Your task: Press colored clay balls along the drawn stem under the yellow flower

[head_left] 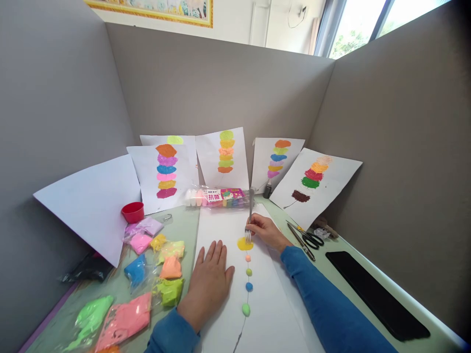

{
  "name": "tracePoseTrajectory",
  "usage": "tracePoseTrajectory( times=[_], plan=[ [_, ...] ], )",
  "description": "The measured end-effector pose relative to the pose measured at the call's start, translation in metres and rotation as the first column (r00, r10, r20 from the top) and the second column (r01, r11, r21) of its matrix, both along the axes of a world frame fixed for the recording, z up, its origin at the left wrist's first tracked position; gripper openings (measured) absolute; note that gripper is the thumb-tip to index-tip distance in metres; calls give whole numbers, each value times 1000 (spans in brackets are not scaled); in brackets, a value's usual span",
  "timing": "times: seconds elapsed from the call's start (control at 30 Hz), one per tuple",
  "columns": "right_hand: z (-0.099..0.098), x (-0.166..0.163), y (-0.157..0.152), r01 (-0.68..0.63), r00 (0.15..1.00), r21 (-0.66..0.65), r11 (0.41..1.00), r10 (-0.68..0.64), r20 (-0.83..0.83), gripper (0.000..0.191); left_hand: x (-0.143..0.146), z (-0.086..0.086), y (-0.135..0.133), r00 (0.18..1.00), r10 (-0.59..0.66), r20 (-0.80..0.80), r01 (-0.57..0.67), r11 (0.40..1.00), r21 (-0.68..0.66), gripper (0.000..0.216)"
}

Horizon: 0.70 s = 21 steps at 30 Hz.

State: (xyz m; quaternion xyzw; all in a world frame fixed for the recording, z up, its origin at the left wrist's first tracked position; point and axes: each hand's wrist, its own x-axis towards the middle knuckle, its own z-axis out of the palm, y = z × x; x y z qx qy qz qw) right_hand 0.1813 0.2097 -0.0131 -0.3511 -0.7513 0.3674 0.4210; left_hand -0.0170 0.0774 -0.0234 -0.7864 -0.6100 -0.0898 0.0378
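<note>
My right hand [265,230] grips a metal fork [251,206] held upright, tines down. Its tines meet a flattened yellow clay piece [243,244] on the white paper [217,225]. Below that piece, a drawn line runs down the sheet, with a small orange-pink clay ball [248,258], a yellow-green ball [249,272], a blue ball [249,287] and a light green ball [246,309] along it. Flat on the paper's left side lies my left hand [211,279], fingers stretched out and holding nothing.
Bags of coloured clay [171,267] and a red cup [133,212] are at left. Behind the paper lies a plastic pack of clay [221,197]. Drawings [226,152] lean on the grey partition [221,83]. Scissors [311,239], a pen-like tool [302,242] and a black slab [375,294] lie at right.
</note>
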Motion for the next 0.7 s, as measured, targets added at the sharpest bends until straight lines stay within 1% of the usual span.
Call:
tracePoseTrajectory(
  times=[0.07,0.17,0.4,0.57,0.7],
  plan=[
    [0,-2,0,-22,1000,-8,1000,22,16,15,0,0,0,1000,2,-4,-2,1000,1,53],
    [-2,-5,2,-16,999,7,1000,16,28,13,1,0,0,1000,2,-2,-2,1000,-4,53],
    [-7,-8,10,82,996,88,993,-84,24,11,1,2,0,1000,6,-2,-6,1000,-24,53],
    [-3,-5,7,151,988,136,979,-153,7,14,2,2,0,1000,2,3,-2,1000,-22,54],
    [-1,-7,1,155,985,153,976,-164,45,12,1,1,-1,1000,5,4,-5,1000,-16,53]
  ],
)
